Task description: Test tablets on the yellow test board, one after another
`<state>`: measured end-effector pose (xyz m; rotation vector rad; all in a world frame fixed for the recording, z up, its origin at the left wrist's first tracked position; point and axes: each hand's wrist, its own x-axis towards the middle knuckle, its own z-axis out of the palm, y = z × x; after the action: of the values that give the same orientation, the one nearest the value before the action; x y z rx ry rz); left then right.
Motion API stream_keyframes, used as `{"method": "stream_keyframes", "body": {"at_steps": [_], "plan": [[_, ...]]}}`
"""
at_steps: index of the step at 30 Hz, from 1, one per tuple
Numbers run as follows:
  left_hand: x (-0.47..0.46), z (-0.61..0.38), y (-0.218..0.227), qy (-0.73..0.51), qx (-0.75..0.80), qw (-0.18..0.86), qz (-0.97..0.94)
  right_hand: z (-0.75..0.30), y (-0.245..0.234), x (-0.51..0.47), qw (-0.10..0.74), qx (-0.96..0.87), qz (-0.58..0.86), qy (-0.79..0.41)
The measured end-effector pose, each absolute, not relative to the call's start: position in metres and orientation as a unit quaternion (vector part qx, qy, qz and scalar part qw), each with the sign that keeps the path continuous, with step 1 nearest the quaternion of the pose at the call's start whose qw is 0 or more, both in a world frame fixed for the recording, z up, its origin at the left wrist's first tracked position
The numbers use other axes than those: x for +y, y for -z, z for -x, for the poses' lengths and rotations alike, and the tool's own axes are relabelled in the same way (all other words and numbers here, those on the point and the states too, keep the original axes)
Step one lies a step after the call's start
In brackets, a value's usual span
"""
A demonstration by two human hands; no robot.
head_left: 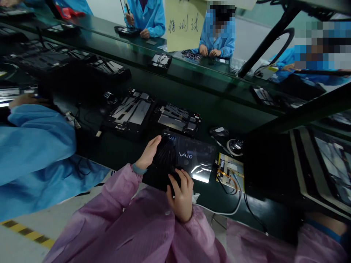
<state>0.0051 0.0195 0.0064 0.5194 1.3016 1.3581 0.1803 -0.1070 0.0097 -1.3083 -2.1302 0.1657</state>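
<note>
A dark tablet [196, 153] lies in front of me, its screen lit with a VAIO logo and the time 17:55. Along its left edge is my left hand [149, 152], closed on that side; part of its grip is hidden. My right hand [181, 193] is at the lower edge, with fingers bent and apart, and it holds nothing that I can see. Right of the tablet sits a yellow-edged battery pack with a circuit board [230, 171] and several wires.
Two opened tablets [130, 111] [179, 118] lie behind. A mouse [219, 131] and a coiled cable [235, 146] are at the right, beside stacked dark trays [274, 164]. A co-worker's blue sleeve [38, 135] reaches in at left; another person's pink sleeve [319, 241] shows lower right.
</note>
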Motion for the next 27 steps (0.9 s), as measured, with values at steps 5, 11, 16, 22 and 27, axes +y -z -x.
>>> {"method": "stream_keyframes", "body": {"at_steps": [5,11,16,22,27], "plan": [[0.019,-0.003,-0.006,-0.565,0.572,0.556,-0.210,-0.186,-0.008,-0.110,0.316,-0.800,0.506,-0.064],[0.019,-0.003,-0.005,-0.570,0.548,0.569,-0.225,-0.199,-0.010,-0.105,0.286,-0.781,0.554,-0.029],[0.019,-0.003,-0.005,-0.574,0.554,0.558,-0.227,-0.202,-0.030,-0.070,0.269,-0.765,0.585,0.016],[0.018,-0.003,-0.008,-0.566,0.560,0.559,-0.232,-0.215,-0.033,-0.077,0.313,-0.762,0.567,0.000],[0.018,-0.003,-0.011,-0.553,0.572,0.553,-0.248,-0.216,-0.016,-0.109,0.296,-0.773,0.560,-0.036]]}}
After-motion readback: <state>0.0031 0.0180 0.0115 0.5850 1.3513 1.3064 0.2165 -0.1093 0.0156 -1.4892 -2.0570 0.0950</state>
